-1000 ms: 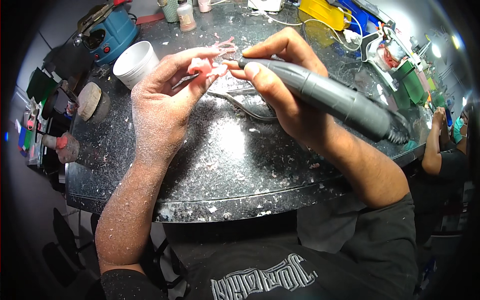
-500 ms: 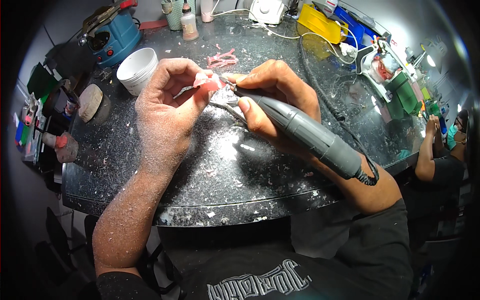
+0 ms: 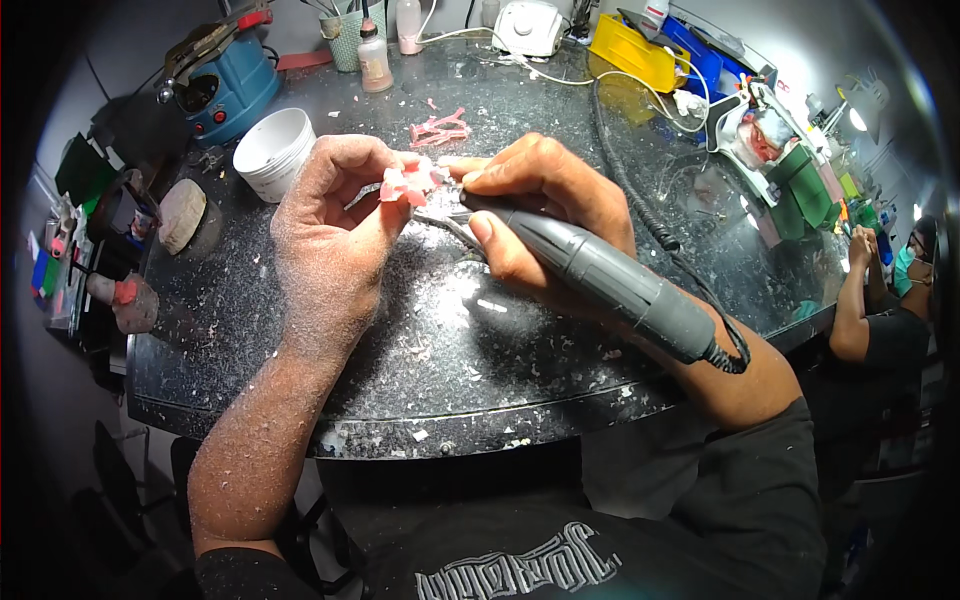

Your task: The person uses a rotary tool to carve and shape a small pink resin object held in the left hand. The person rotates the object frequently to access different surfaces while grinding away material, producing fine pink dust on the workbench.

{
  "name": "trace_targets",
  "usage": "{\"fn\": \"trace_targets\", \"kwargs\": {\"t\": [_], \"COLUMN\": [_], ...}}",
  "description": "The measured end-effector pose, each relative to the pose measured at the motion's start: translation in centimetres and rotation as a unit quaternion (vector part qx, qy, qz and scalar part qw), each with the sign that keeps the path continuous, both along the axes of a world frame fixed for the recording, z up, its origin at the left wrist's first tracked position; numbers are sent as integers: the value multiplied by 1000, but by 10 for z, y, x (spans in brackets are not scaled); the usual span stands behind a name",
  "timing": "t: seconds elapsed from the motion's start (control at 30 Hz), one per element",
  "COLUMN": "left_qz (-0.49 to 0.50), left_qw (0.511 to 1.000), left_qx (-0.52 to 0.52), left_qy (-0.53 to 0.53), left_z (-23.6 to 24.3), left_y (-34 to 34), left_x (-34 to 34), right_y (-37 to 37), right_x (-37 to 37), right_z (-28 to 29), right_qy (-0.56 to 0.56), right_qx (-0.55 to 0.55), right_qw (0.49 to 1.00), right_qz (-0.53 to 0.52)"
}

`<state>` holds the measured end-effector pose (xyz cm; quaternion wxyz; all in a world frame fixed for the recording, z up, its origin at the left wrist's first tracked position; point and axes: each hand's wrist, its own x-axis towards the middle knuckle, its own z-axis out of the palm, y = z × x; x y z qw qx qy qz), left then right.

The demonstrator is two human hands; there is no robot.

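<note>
Dust-covered, my left hand (image 3: 335, 210) pinches a small pink and whitish piece like a denture (image 3: 407, 184) between thumb and fingers. My right hand (image 3: 555, 205) wraps round a dark grey rotary handpiece (image 3: 600, 265), pen-style, its tip beside the pink piece. Whether the tip touches it I cannot tell. A grey metal bar (image 3: 450, 225) shows below and between the hands, partly hidden by them. From the handpiece's rear end a black cord (image 3: 728, 355) runs off. Behind the hands, pink branching scraps (image 3: 440, 128) lie on the black bench (image 3: 400, 350).
Shavings and white dust litter the bench. Left stand a white tub (image 3: 275, 150), a whitish block (image 3: 183, 215) and a blue machine (image 3: 230, 90). At the back are a bottle (image 3: 374, 62), a white control box (image 3: 527, 28) and a yellow bin (image 3: 630, 52). Another person (image 3: 880, 300) sits far right.
The pink piece has tilted in my left fingers and sits slightly lower. My right hand has shifted a little down and left with the handpiece.
</note>
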<state>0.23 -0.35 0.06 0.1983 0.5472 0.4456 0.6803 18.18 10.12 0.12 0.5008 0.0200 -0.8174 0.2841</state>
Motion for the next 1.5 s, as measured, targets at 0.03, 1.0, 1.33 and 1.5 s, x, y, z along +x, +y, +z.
{"fn": "trace_targets", "kwargs": {"t": [0.03, 1.0, 1.33, 1.5], "left_qz": [-3, -6, -12, -26], "left_qw": [1000, 999, 995, 991], "left_qx": [-5, -38, -68, -69], "left_qy": [-7, -31, -66, -116], "left_z": [-1, -4, -2, -2], "left_y": [0, -1, 1, 3], "left_x": [-1, -5, -4, -3], "right_y": [1, -7, -3, -7], "right_x": [-1, 8, 10, 8], "right_z": [-1, 6, 9, 7], "right_qy": [7, -71, -85, -67], "right_qx": [7, -49, 8, -52], "right_qw": [1000, 996, 996, 996], "right_qz": [7, 34, 25, 35]}}
